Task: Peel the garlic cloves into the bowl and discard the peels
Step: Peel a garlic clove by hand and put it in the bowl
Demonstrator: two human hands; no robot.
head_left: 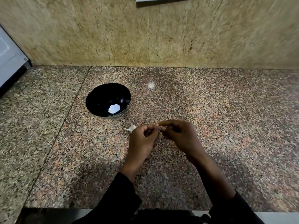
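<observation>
Item count: one black bowl [108,100] on the bench [210,102]. One white piece [114,108] lies inside the bowl. One white garlic scrap [130,128] lies on the bench. Two hands: left hand [142,139], right hand [181,136].

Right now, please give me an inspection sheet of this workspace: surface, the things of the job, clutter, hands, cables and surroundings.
Surface: speckled granite counter, with a pale smudge behind the hands.
Job's things: black bowl upright, left of the hands, a bright white patch on its bottom, cannot tell if garlic or glare; white garlic piece lies on the counter beside the left hand.
Clutter: nothing seen.
Hands: left hand and right hand meet fingertip to fingertip, fingers curled, pinching something small and mostly hidden.
Cables: nothing seen.
Surroundings: stone wall behind; white appliance at far left; dark sleeves on both arms.
</observation>
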